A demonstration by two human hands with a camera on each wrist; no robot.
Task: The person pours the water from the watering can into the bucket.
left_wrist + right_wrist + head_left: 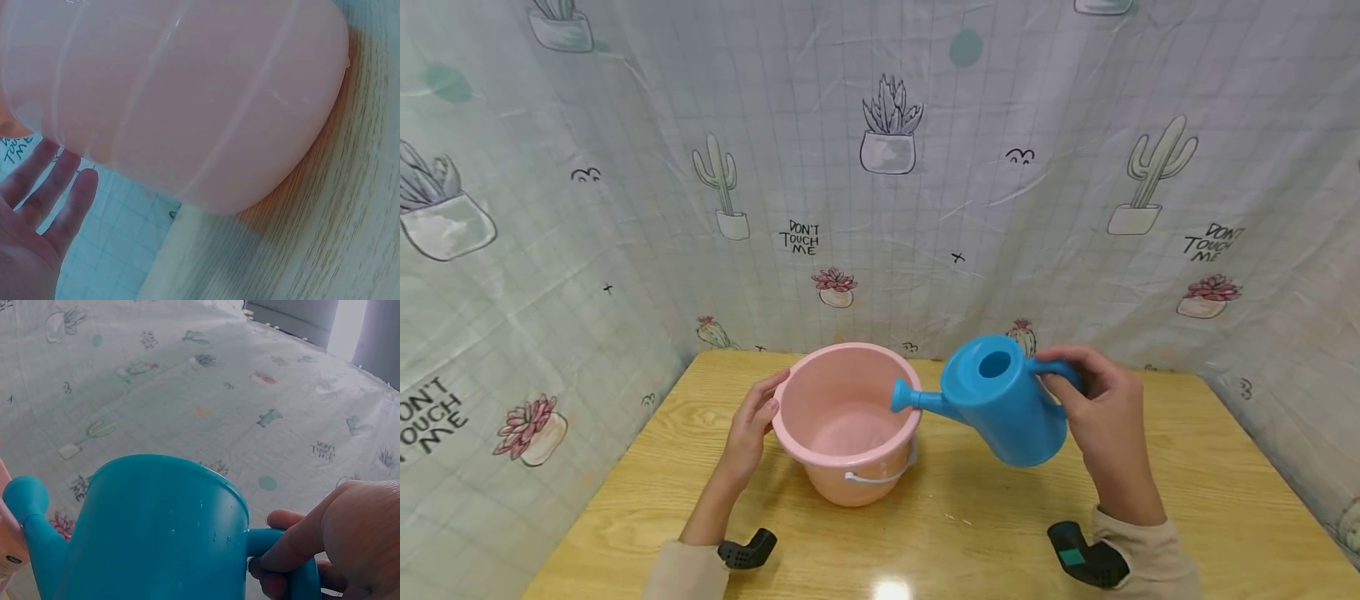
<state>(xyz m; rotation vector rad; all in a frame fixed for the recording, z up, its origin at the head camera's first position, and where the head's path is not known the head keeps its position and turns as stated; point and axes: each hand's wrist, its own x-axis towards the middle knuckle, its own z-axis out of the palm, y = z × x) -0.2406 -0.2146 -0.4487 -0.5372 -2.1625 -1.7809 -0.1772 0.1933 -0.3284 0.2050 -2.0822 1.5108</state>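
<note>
One cactus-print curtain (955, 200) backs the table (1187, 467); the left hand (749, 427), fingers straight, touches the pink bucket (850, 485); beside it, the right hand (1103, 408) grips the blue watering can (1011, 417) by its handle.

Head view forward and down, wrist views close (right angled upward), pink bucket (850, 479) in all three

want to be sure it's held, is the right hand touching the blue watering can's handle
Touching. The right wrist view shows it: the right hand grips the handle of the blue watering can, fingers curled round it.
</note>
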